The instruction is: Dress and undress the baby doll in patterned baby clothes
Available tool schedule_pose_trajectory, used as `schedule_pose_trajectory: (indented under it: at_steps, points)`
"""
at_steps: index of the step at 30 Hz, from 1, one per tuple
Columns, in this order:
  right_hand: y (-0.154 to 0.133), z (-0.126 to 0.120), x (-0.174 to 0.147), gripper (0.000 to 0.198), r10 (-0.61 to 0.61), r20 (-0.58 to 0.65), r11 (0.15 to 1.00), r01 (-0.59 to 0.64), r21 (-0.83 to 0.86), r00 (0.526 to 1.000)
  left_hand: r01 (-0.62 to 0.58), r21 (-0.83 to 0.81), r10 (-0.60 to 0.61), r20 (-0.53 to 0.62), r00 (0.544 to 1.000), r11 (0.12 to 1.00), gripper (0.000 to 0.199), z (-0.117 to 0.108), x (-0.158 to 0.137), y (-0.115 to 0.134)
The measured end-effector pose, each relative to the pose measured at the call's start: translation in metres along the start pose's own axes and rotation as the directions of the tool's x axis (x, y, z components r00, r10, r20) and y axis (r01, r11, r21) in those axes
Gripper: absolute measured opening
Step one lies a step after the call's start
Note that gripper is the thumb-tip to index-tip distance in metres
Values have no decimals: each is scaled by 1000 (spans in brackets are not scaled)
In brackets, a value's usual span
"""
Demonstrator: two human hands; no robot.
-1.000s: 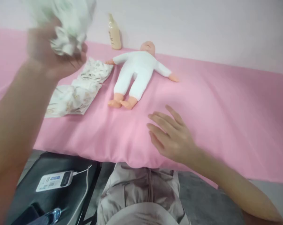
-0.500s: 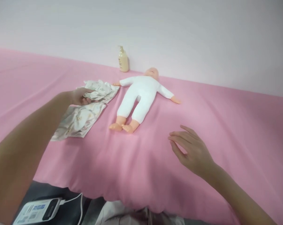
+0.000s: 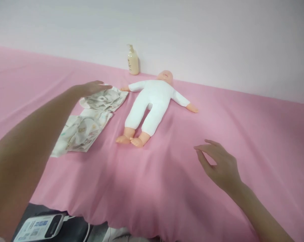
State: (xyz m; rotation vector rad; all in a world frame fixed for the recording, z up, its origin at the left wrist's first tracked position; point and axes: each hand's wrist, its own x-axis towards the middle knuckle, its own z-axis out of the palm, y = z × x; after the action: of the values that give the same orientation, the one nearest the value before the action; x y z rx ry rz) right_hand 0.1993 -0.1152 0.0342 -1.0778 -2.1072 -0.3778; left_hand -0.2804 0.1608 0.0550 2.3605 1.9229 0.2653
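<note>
My left hand (image 3: pixel 94 88) reaches over the upper pile of printed baby clothes (image 3: pixel 109 100), fingers stretched out flat along its far edge. Below that pile lies a second printed cloth piece (image 3: pixel 85 129), pale with small coloured motifs, partly behind my left forearm. To the right of the clothes a baby doll (image 3: pixel 152 97) in a white suit lies on its back, arms spread and bare feet toward me. My right hand (image 3: pixel 218 163) hovers over the pink sheet, holding nothing. Its fingers are loosely curved, with the thumb tip close to the index fingertip.
A cream pump bottle (image 3: pixel 133 62) stands against the white wall (image 3: pixel 204 40) behind the doll. The pink sheet (image 3: pixel 146 174) covers the surface and hangs over the near edge. At lower left, a white device (image 3: pixel 38 227) with a cable lies on something dark.
My left hand has let go of the upper clothes, its fingers straightening and moving up and right across them. The upper pile lies flatter. My right hand has shifted right and slightly down.
</note>
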Motion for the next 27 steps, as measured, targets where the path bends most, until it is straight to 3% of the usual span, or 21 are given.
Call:
schedule_pose_trajectory:
  at_steps: [5, 11, 16, 20, 24, 27]
  points:
    - [4, 3, -3, 13, -14, -10, 1000, 14, -12, 1000, 198, 119, -204, 41, 978, 973, 110, 16, -1, 33]
    - [7, 3, -2, 13, 26, -10, 999, -27, -19, 1000, 222, -10, -222, 15, 975, 975, 94, 2, 2, 28]
    - [6, 4, -2, 14, 17, -10, 1000, -17, -14, 1000, 200, -94, -206, -59, 977, 975, 87, 13, 1, 33]
    - [4, 6, -3, 14, 9, -2, 1000, -9, -6, 1000, 80, -68, -82, -27, 996, 994, 84, 24, -9, 47]
    - [3, 6, -3, 15, -8, 1, 1000, 8, -3, 1000, 157, 48, -161, 97, 982, 986, 95, 13, -14, 66]
    - [3, 4, -2, 15, -24, 19, 1000, 24, 1, 1000, 166, 136, -173, 41, 984, 977, 89, -3, -29, 81]
